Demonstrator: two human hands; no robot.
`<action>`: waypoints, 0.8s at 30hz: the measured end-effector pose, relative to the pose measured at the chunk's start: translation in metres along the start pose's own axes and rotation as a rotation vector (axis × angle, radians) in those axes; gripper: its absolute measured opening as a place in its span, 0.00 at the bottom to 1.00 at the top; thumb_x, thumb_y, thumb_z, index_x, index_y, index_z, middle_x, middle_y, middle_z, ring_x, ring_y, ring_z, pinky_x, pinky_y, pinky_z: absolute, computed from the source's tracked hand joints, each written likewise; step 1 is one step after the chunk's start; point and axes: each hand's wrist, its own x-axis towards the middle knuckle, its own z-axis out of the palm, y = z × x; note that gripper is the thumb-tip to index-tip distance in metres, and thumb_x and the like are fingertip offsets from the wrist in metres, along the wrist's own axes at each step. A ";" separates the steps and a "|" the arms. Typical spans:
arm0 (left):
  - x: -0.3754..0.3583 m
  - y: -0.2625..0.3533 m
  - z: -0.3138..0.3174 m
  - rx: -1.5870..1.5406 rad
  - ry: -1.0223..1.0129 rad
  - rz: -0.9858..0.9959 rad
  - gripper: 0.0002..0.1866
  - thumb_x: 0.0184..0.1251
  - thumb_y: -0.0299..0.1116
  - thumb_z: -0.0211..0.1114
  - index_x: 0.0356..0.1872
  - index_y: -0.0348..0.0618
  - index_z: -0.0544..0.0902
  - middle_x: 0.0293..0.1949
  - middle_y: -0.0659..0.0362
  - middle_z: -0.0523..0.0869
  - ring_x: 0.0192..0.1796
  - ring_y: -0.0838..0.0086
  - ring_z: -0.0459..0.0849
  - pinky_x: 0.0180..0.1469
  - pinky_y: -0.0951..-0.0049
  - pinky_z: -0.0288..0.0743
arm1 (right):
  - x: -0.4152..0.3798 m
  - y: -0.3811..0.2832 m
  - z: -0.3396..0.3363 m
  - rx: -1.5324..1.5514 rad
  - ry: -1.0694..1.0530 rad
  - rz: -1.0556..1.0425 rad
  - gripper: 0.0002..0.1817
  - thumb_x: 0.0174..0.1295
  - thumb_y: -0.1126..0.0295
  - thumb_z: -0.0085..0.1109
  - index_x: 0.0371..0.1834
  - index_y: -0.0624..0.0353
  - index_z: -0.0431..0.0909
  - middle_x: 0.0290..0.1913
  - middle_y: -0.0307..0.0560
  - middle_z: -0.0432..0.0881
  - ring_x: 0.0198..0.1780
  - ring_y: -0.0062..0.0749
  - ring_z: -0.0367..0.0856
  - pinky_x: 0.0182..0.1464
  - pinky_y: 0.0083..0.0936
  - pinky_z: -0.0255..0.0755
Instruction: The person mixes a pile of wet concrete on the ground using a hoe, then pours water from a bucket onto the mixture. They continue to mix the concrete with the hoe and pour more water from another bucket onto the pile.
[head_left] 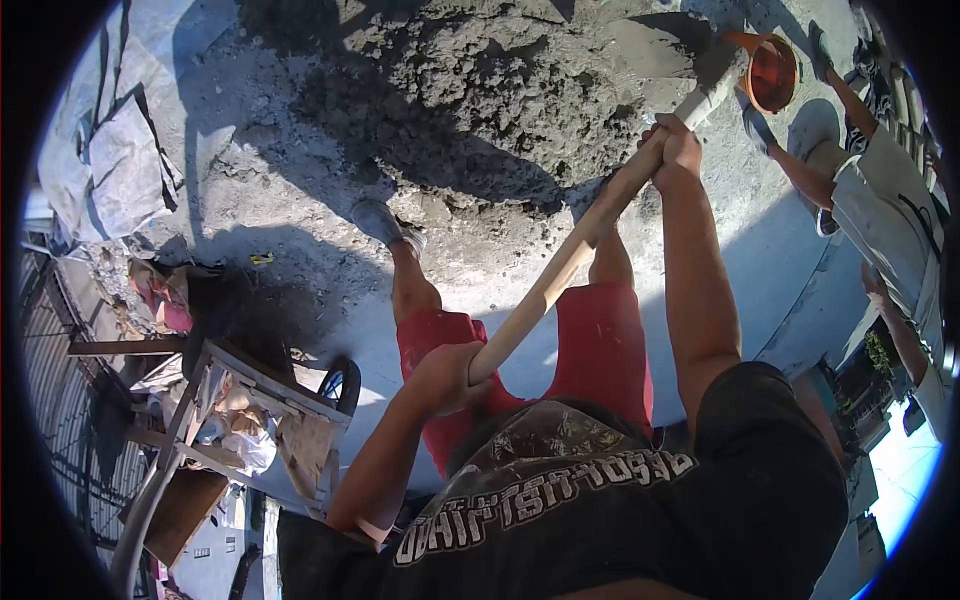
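Note:
Both my hands grip the long wooden handle of a shovel, which slants from my lap toward the upper right. My left hand is wrapped round its near end, close to my red shorts. Farther along, my right hand closes round the handle with the arm stretched out. The shovel's far end lies by the grey wet mix; its blade is hard to make out there. An orange bucket is just beyond that end, tilted with its mouth showing.
A co-worker stands at the right, with gloved hands near the bucket. At the lower left, a wooden-framed cart with a wheel holds bags and scraps. A pale sack lies at the upper left.

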 end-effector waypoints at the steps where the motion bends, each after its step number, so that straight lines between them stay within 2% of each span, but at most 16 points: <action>1: 0.029 0.027 -0.005 0.002 0.057 0.063 0.19 0.52 0.34 0.70 0.43 0.34 0.78 0.32 0.45 0.84 0.35 0.53 0.85 0.40 0.59 0.75 | 0.061 -0.019 0.001 -0.076 0.021 0.008 0.16 0.57 0.67 0.61 0.43 0.69 0.76 0.28 0.54 0.80 0.27 0.44 0.79 0.33 0.39 0.78; 2: 0.052 0.062 -0.010 -0.052 0.163 0.111 0.19 0.54 0.33 0.69 0.43 0.33 0.77 0.31 0.43 0.84 0.34 0.52 0.84 0.39 0.59 0.75 | 0.122 -0.026 -0.004 -0.197 -0.024 -0.044 0.17 0.58 0.67 0.61 0.44 0.71 0.76 0.29 0.55 0.82 0.28 0.44 0.81 0.35 0.39 0.79; 3: 0.067 0.097 -0.022 -0.087 0.116 0.003 0.18 0.55 0.33 0.68 0.43 0.32 0.77 0.30 0.43 0.84 0.33 0.51 0.84 0.37 0.60 0.76 | 0.157 -0.021 0.007 -0.264 0.010 0.017 0.18 0.58 0.67 0.61 0.44 0.71 0.76 0.30 0.55 0.82 0.29 0.44 0.82 0.35 0.38 0.79; 4: 0.071 0.104 -0.013 0.025 0.248 0.041 0.19 0.56 0.34 0.68 0.44 0.32 0.77 0.30 0.43 0.84 0.32 0.54 0.85 0.36 0.60 0.76 | 0.175 -0.013 0.019 -0.328 0.027 0.078 0.18 0.58 0.67 0.61 0.45 0.72 0.76 0.30 0.55 0.83 0.30 0.44 0.83 0.36 0.38 0.79; 5: 0.059 0.100 -0.015 -0.001 0.247 -0.031 0.19 0.56 0.35 0.68 0.43 0.32 0.76 0.31 0.42 0.84 0.34 0.50 0.85 0.39 0.57 0.76 | 0.178 0.028 0.032 -0.350 -0.039 0.077 0.18 0.59 0.67 0.60 0.46 0.72 0.76 0.31 0.54 0.83 0.30 0.43 0.84 0.36 0.38 0.79; 6: 0.033 0.093 -0.013 -0.026 0.229 -0.110 0.18 0.57 0.35 0.68 0.43 0.33 0.76 0.33 0.41 0.84 0.36 0.46 0.84 0.41 0.54 0.77 | 0.166 0.076 0.050 -0.371 -0.091 0.089 0.19 0.59 0.66 0.60 0.47 0.72 0.76 0.31 0.54 0.84 0.31 0.43 0.84 0.36 0.37 0.78; 7: 0.002 0.087 -0.018 -0.037 0.237 -0.208 0.19 0.56 0.36 0.68 0.42 0.32 0.76 0.32 0.41 0.84 0.36 0.47 0.84 0.41 0.55 0.76 | 0.121 0.110 0.070 -0.338 -0.188 0.167 0.21 0.58 0.70 0.60 0.52 0.72 0.70 0.31 0.57 0.81 0.28 0.43 0.82 0.32 0.39 0.78; 9: -0.044 0.075 -0.031 -0.008 0.281 -0.313 0.19 0.54 0.35 0.69 0.41 0.33 0.76 0.31 0.42 0.83 0.34 0.47 0.84 0.39 0.56 0.75 | 0.068 0.164 0.114 -0.282 -0.043 0.324 0.19 0.56 0.73 0.61 0.49 0.71 0.71 0.30 0.55 0.81 0.25 0.40 0.81 0.30 0.38 0.77; 10: -0.066 0.067 -0.031 0.021 0.287 -0.352 0.18 0.53 0.35 0.69 0.40 0.33 0.76 0.30 0.43 0.83 0.33 0.48 0.84 0.38 0.57 0.75 | 0.048 0.168 0.120 -0.331 -0.110 0.370 0.16 0.56 0.73 0.61 0.45 0.69 0.72 0.28 0.52 0.80 0.24 0.37 0.80 0.29 0.37 0.77; 12: -0.103 0.048 -0.027 0.043 0.234 -0.466 0.17 0.50 0.33 0.70 0.39 0.35 0.77 0.29 0.44 0.82 0.32 0.50 0.83 0.37 0.60 0.75 | -0.025 0.153 0.123 -0.131 -0.039 0.353 0.13 0.54 0.74 0.61 0.41 0.66 0.71 0.27 0.49 0.77 0.23 0.35 0.79 0.26 0.35 0.76; 15: -0.163 -0.084 0.015 0.103 0.418 -0.342 0.14 0.46 0.28 0.70 0.34 0.38 0.78 0.28 0.49 0.82 0.30 0.51 0.81 0.33 0.62 0.74 | -0.128 0.157 0.108 0.007 -0.001 0.347 0.22 0.50 0.79 0.61 0.46 0.61 0.63 0.27 0.48 0.74 0.22 0.34 0.76 0.24 0.35 0.73; 17: -0.182 -0.153 0.022 0.155 0.498 -0.312 0.12 0.45 0.27 0.70 0.32 0.40 0.79 0.28 0.50 0.82 0.30 0.50 0.80 0.33 0.61 0.74 | -0.179 0.163 0.094 0.186 -0.176 0.406 0.18 0.50 0.80 0.59 0.44 0.62 0.66 0.28 0.48 0.75 0.24 0.37 0.78 0.28 0.35 0.74; 19: -0.194 -0.198 0.022 0.250 0.517 -0.306 0.10 0.45 0.25 0.69 0.31 0.41 0.79 0.29 0.51 0.81 0.29 0.50 0.79 0.33 0.59 0.74 | -0.219 0.152 0.080 0.221 -0.213 0.408 0.11 0.50 0.81 0.55 0.38 0.61 0.70 0.30 0.48 0.76 0.27 0.38 0.80 0.33 0.36 0.75; 22: -0.150 -0.168 0.002 0.262 0.325 -0.183 0.10 0.47 0.28 0.69 0.33 0.42 0.81 0.30 0.51 0.83 0.32 0.50 0.82 0.37 0.58 0.76 | -0.214 0.106 0.056 0.344 -0.316 0.198 0.10 0.51 0.81 0.53 0.37 0.60 0.70 0.30 0.47 0.75 0.27 0.41 0.79 0.34 0.39 0.75; 23: -0.125 -0.144 -0.003 0.225 0.218 -0.179 0.11 0.48 0.30 0.70 0.34 0.42 0.81 0.30 0.51 0.84 0.34 0.51 0.83 0.39 0.58 0.77 | -0.198 0.066 0.060 0.295 -0.276 0.200 0.10 0.51 0.81 0.54 0.38 0.60 0.70 0.30 0.48 0.75 0.27 0.41 0.78 0.35 0.39 0.75; 24: -0.091 -0.113 -0.012 0.199 0.120 -0.166 0.12 0.49 0.33 0.71 0.35 0.43 0.82 0.30 0.51 0.85 0.36 0.52 0.84 0.41 0.58 0.78 | -0.168 0.034 0.068 0.288 -0.197 0.129 0.07 0.51 0.78 0.58 0.32 0.65 0.72 0.24 0.51 0.75 0.24 0.41 0.78 0.29 0.38 0.75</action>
